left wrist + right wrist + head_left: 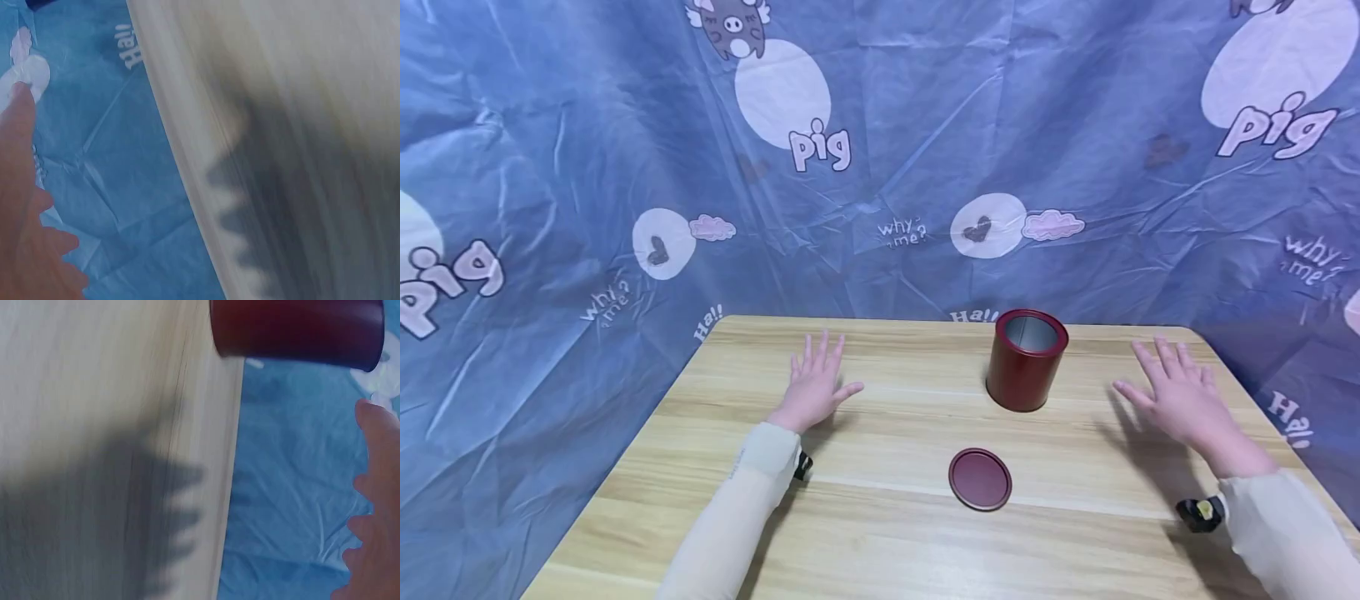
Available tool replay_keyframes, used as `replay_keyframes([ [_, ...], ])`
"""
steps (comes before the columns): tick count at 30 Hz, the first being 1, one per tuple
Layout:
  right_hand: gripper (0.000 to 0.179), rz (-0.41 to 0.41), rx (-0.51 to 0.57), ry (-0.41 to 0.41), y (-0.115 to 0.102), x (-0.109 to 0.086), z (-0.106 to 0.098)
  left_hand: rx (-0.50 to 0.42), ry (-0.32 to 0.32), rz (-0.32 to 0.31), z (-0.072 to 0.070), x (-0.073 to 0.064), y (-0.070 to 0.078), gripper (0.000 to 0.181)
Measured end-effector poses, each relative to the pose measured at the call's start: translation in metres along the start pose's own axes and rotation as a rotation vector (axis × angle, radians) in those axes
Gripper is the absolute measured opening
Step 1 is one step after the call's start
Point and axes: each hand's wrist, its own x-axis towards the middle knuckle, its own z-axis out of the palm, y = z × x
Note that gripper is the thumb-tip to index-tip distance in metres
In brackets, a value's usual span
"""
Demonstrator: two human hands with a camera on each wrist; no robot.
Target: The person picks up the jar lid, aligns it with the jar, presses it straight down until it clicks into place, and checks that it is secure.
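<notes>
A dark red cylindrical tin (1024, 371) stands upright and uncovered near the back right of the table, its grey inside showing. In front of it a round dark red lid (980, 479) lies flat. To the left of both, my left hand (811, 393) is over the tabletop, fingers spread and holding nothing. My right hand (1180, 407) is to the right of the tin, also spread and apart from it. The right wrist view shows the tin's lower part (297, 331) beyond my thumb (378, 422). In the left wrist view only my hand (25, 219) and its shadow appear.
The light wooden table (700, 467) has its far edge just behind the tin. A blue printed cloth (865, 192) hangs behind the table and along its sides. Dark straps sit at both wrists, below pale sleeves (737, 508).
</notes>
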Motion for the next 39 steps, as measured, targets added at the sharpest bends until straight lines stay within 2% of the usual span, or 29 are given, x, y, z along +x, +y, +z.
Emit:
replay_keyframes([
  [8,0.079,-0.115,0.040,0.047,-0.023,-0.011,0.010,0.007,-0.027,0.054,0.007,-0.003,0.014,0.088],
  [14,0.079,-0.198,0.051,0.068,-0.040,-0.020,0.017,0.051,-0.041,0.107,0.010,-0.008,0.026,0.089],
  [21,0.077,-0.274,0.065,0.050,-0.056,-0.033,0.024,0.075,-0.062,0.210,0.015,-0.019,0.046,0.088],
  [29,0.076,-0.342,0.026,0.022,-0.077,-0.044,0.034,0.118,-0.079,0.305,0.021,-0.031,0.067,0.089],
  [39,0.073,-0.476,-0.003,0.034,-0.105,-0.044,0.055,0.187,-0.138,0.398,0.037,-0.038,0.084,0.090],
])
